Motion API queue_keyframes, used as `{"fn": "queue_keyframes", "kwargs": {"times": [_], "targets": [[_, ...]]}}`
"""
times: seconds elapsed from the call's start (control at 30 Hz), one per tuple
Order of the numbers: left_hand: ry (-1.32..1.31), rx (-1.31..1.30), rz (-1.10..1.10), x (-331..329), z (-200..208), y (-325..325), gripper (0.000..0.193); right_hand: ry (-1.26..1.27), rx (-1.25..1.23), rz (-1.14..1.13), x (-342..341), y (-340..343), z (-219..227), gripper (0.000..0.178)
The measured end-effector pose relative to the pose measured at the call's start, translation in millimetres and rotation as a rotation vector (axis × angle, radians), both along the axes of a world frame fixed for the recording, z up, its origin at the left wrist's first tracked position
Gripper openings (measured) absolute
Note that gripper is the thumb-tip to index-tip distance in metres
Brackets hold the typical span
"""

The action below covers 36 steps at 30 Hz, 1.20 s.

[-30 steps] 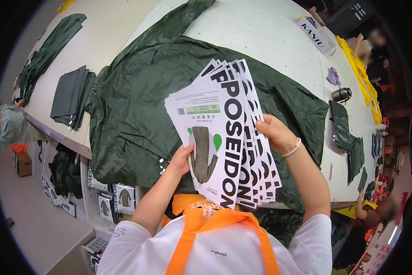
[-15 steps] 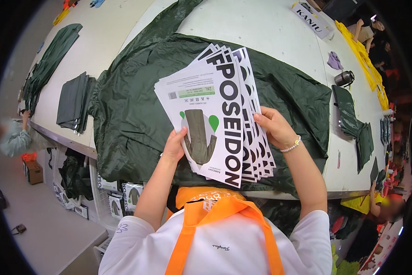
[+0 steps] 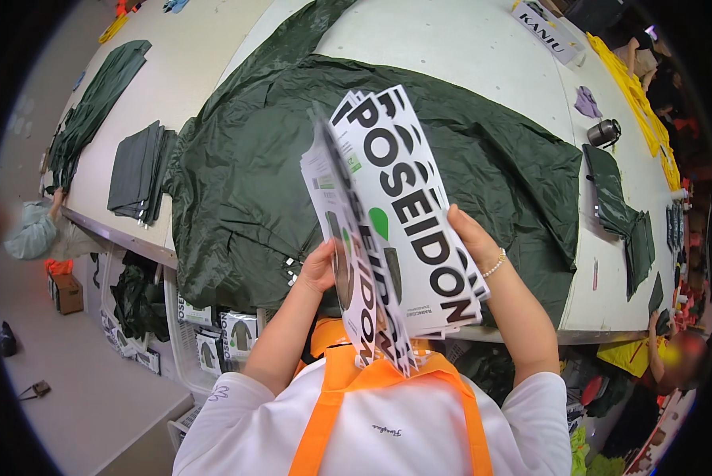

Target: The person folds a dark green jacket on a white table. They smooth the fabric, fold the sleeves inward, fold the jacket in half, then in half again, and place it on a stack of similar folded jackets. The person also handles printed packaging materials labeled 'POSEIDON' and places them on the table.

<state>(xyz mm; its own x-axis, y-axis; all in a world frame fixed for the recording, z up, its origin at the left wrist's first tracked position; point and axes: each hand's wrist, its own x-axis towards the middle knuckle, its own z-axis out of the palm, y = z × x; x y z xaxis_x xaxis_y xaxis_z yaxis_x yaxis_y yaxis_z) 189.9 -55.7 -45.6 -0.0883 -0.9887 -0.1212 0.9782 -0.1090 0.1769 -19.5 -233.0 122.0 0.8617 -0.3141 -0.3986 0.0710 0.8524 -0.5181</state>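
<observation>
A stack of white printed insert sheets (image 3: 400,287) is between my hands, showing bold black lettering, a green drop shape and a raincoat picture. My left hand (image 3: 318,266) is closed on the left edge of one part of the stack. The right side of the other part is gripped by my right hand (image 3: 475,239), thumb on top. The two parts are tilted apart along the middle, and the fingers behind the sheets are hidden. Beneath them a dark green raincoat (image 3: 245,174) lies spread and wrinkled on the white table (image 3: 419,40).
Folded dark green garments (image 3: 138,170) lie at the left, and another folded piece (image 3: 622,214) at the right. A dark flask (image 3: 603,132) and a purple cloth (image 3: 586,101) stand near the right side. Other people work at both far sides. Packaged raincoats (image 3: 237,333) sit below the table edge.
The fanned stack has been parted into two. My left hand has tilted its sheets up and inward, while my right hand's share has turned to face me. The sheets sit slightly lower.
</observation>
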Motion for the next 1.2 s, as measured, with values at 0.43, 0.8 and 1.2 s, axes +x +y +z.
{"fn": "queue_keyframes", "kwargs": {"times": [0.43, 0.8, 1.2], "targets": [[-0.403, 0.239, 0.193, 19, 3, 3, 0.039, 0.188, -0.518, 0.063, -1, -3, 5, 0.044], [-0.109, 0.145, 0.041, -3, -6, -4, 0.043, -0.239, 0.067, 0.082, 7, 37, -35, 0.071], [-0.022, 0.205, 0.02, -6, -14, -15, 0.037, -0.085, 0.067, -0.068, 21, 50, -21, 0.059]]}}
